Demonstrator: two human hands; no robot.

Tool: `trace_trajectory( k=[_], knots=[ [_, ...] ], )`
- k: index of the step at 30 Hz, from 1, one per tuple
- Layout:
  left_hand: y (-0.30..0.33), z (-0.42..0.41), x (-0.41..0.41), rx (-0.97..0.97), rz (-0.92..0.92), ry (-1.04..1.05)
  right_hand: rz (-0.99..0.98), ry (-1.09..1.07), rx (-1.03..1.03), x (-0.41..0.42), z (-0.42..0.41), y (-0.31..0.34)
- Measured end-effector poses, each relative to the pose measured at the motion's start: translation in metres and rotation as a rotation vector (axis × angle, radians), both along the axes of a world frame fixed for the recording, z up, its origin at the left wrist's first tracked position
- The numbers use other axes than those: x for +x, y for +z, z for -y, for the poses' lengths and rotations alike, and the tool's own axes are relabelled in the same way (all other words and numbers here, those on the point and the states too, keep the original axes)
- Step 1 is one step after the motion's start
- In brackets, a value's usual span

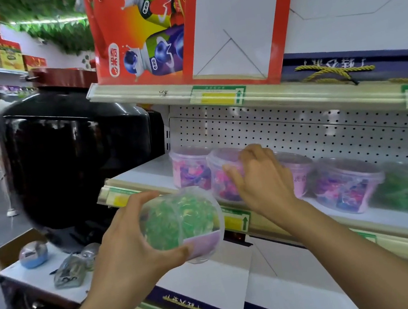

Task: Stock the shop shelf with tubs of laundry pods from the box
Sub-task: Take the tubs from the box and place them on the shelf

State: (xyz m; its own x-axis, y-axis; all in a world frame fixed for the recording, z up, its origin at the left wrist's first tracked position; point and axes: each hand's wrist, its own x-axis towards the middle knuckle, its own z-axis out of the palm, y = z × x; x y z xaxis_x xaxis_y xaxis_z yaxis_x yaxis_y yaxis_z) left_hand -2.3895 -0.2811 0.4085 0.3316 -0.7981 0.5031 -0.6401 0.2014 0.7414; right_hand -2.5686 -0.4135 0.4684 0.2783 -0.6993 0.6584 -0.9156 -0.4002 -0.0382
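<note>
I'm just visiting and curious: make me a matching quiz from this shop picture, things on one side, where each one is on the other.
Things:
1. tub of green pods
2. tub of pink pods
3. black jar
4. red carton

Places:
A. on the top shelf
B. under the right hand, on the middle shelf
C. left of the shelves
D. held in the left hand, in front of the shelf

Pairs: 1-D, 2-B, 3-C, 4-A
</note>
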Motion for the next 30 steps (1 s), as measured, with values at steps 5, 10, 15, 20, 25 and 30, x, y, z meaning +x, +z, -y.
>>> trace_trajectory(
  k=[5,10,15,20,25,30],
  knots=[
    [0.000,0.006,0.004,-0.001,-0.002,0.002,-0.092,0.032,0.003,-0.001,0.005,-0.008],
    [-0.002,0.012,0.010,-0.014,0.013,0.015,-0.047,0.049,0.007,0.022,0.025,0.000],
    [-0.001,0.015,0.010,-0.022,0.004,-0.004,-0.072,-0.062,-0.083,0.021,0.033,-0.005],
    [0.000,0.017,0.008,-0.034,0.001,-0.011,-0.246,-0.074,-0.098,0.019,0.043,-0.005],
    [0.001,0.015,0.001,-0.062,-0.029,0.000,-0.149,0.049,0.073,0.004,0.045,-0.006],
    [0.006,0.018,-0.021,-0.180,-0.141,-0.058,0.383,0.300,0.235,-0.034,-0.011,-0.009]
  ],
)
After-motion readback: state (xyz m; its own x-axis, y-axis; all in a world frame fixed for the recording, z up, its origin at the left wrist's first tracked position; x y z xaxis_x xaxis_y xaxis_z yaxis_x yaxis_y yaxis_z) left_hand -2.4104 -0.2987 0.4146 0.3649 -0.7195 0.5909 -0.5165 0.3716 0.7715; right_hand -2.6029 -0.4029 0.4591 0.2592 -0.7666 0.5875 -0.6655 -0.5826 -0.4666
